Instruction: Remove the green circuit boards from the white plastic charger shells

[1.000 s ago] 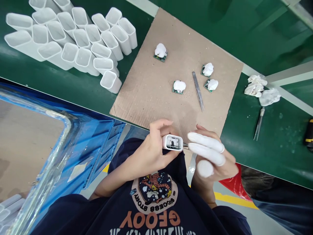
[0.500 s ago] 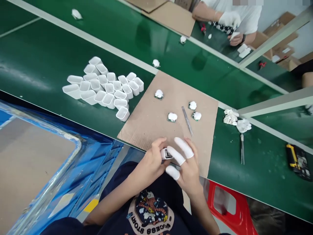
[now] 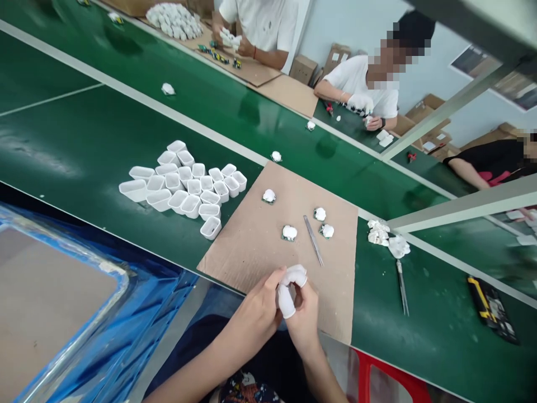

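My left hand [image 3: 260, 301] is closed round a small white plastic housing, which the fingers now hide almost entirely. White finger cots cover the thumb and fingertips of my right hand [image 3: 305, 308], which curl in and pinch at the top of that housing. Both hands meet over the near edge of a cardboard sheet [image 3: 247, 252]. Beyond them on the sheet lie several small green circuit boards with white tops, one circuit board [image 3: 289, 233] being closest. A pair of metal tweezers [image 3: 314, 240] lies to its right.
Many open white housings [image 3: 191, 204] stand grouped on the green bench at left. White crumpled cots [image 3: 378, 232], another pair of tweezers [image 3: 402, 288] and a yellow-black tool [image 3: 491, 308] lie at right. A metal post [image 3: 457, 204] slants across. Co-workers sit opposite; a red stool [image 3: 390, 375] is below.
My right hand's spread fingers have closed in onto the housing, covering its dark inside. The camera has tilted up, bringing more of the co-workers into view.
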Demonstrator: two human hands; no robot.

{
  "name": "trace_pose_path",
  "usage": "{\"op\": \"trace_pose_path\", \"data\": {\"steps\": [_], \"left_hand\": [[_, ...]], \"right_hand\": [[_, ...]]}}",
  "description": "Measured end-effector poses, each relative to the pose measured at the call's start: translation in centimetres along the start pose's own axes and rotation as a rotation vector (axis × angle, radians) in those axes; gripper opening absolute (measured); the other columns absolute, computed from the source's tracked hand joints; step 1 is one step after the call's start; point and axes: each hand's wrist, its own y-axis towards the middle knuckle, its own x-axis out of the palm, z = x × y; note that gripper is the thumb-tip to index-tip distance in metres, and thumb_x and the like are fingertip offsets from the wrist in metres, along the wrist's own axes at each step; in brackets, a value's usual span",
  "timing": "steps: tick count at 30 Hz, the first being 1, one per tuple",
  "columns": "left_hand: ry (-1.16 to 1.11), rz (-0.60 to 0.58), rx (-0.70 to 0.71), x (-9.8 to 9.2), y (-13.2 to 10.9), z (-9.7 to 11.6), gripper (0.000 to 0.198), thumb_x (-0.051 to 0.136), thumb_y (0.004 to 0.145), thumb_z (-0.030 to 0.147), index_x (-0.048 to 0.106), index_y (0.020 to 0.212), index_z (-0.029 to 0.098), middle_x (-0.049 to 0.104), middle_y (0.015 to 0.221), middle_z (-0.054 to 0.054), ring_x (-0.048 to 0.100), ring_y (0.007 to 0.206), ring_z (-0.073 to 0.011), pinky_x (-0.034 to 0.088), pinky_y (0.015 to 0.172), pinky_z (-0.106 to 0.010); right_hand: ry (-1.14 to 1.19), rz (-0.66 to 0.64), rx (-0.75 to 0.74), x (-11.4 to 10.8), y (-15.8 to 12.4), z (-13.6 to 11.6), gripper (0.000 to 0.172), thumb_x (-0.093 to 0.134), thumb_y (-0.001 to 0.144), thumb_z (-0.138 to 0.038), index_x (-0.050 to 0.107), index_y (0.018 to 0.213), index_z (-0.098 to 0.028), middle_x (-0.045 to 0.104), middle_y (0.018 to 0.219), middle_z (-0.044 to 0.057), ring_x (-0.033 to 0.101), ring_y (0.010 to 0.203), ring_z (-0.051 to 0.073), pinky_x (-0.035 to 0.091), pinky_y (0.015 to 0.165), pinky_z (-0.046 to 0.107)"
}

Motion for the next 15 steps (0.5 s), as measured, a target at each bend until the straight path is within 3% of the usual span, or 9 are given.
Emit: {"op": "trace_pose_path", "data": {"steps": [4, 6, 9, 12, 15], "left_hand": [[-0.288, -0.171, -0.229, -1.2, 0.7, 0.6, 0.066, 0.056, 0.083, 0.007, 0.027, 0.141, 0.02, 0.06, 0.14, -0.018, 0.063, 0.128, -0.0262, 0.053, 0.107, -0.045], [-0.419, -0.214, -0.296, -1.6, 1.2, 0.5, 0.064, 0.058, 0.082, 0.009, 0.028, 0.137, 0.021, 0.066, 0.133, -0.016, 0.067, 0.121, -0.0237, 0.053, 0.105, -0.041], [-0.449, -0.123, -0.368, -1.4, 1.7, -0.4, 0.067, 0.059, 0.076, 0.007, 0.028, 0.135, 0.022, 0.074, 0.116, -0.009, 0.073, 0.103, -0.0223, 0.056, 0.094, -0.038], [-0.407, -0.031, -0.364, -1.1, 1.9, -1.3, 0.066, 0.056, 0.075, 0.007, 0.03, 0.133, 0.024, 0.076, 0.108, -0.004, 0.074, 0.091, -0.0209, 0.057, 0.084, -0.034], [-0.428, 0.008, -0.328, -1.5, 2.0, -1.2, 0.058, 0.056, 0.077, 0.01, 0.034, 0.129, 0.025, 0.077, 0.107, -0.002, 0.074, 0.089, -0.0186, 0.056, 0.083, -0.031]], "right_hand": [[-0.074, 0.086, -0.122, 0.3, 0.7, 0.0, 0.01, 0.059, 0.082, -0.014, 0.058, 0.077, -0.023, 0.057, 0.069, -0.003, 0.057, 0.056, 0.013, 0.048, 0.049, 0.023], [-0.098, 0.1, -0.187, -0.2, 1.0, 0.0, 0.011, 0.06, 0.083, -0.013, 0.063, 0.082, -0.023, 0.061, 0.071, -0.002, 0.061, 0.057, 0.014, 0.051, 0.049, 0.023], [-0.162, 0.031, -0.367, -1.2, 0.7, 0.5, 0.025, 0.058, 0.092, -0.021, 0.069, 0.115, -0.026, 0.075, 0.097, 0.007, 0.075, 0.086, 0.024, 0.065, 0.073, 0.036], [-0.241, -0.118, -0.533, -1.8, -0.5, 2.2, 0.044, 0.044, 0.102, -0.033, 0.053, 0.145, -0.029, 0.075, 0.118, 0.01, 0.073, 0.109, 0.03, 0.061, 0.097, 0.051], [-0.289, -0.121, -0.365, -1.8, -1.9, 4.3, 0.049, 0.043, 0.103, -0.033, 0.043, 0.152, -0.036, 0.075, 0.122, 0.008, 0.069, 0.118, 0.033, 0.064, 0.091, 0.053]]}}
